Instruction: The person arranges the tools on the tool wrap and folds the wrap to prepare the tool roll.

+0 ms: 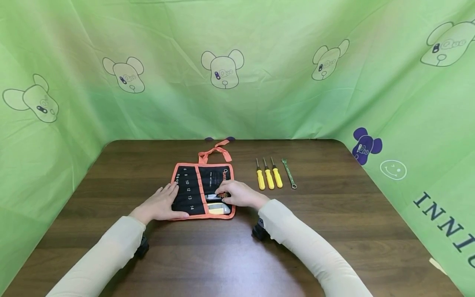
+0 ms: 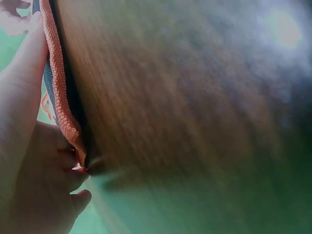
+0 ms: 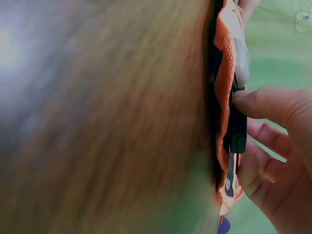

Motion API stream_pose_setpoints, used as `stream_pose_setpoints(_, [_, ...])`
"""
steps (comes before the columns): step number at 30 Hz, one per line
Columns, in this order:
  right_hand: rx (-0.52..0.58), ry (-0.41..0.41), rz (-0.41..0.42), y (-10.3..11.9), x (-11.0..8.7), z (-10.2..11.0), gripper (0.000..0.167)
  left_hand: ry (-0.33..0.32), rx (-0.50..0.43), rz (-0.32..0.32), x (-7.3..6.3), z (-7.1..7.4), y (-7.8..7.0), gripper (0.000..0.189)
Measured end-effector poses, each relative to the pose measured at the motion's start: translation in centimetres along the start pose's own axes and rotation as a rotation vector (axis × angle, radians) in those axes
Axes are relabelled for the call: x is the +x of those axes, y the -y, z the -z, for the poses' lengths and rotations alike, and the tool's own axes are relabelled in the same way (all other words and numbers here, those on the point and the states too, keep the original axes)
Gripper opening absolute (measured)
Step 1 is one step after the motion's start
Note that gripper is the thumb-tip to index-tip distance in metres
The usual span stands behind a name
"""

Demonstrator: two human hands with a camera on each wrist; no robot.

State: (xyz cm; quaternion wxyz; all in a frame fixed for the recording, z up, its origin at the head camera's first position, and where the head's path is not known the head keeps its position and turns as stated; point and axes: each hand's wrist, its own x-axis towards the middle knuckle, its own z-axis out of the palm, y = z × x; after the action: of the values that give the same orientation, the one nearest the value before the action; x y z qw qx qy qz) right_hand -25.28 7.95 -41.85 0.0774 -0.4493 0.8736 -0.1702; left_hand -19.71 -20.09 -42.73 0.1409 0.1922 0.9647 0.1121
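Observation:
A black tool pouch with orange trim lies open on the table, numbers printed down its left panel. My left hand rests on its left edge with the fingers spread; in the left wrist view the thumb lies along the orange trim. Over the right panel, my right hand pinches a small black item between thumb and fingers; I cannot tell its kind. Just nearer the table's front, a yellow tool with a grey end sits in a pocket of the right panel.
Three yellow-handled screwdrivers lie side by side to the right of the pouch. Beyond them is a green-tinted wrench. An orange strap trails from the pouch's far edge. Green printed cloth hangs around the table.

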Motion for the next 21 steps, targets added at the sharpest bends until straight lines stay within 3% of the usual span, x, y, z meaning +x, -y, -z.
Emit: stream_pose_setpoints(21, [0.075, 0.044, -0.004, 1.3, 2.5, -0.7, 0.028, 0.001, 0.003, -0.002, 0.0, 0.1, -0.1, 0.108])
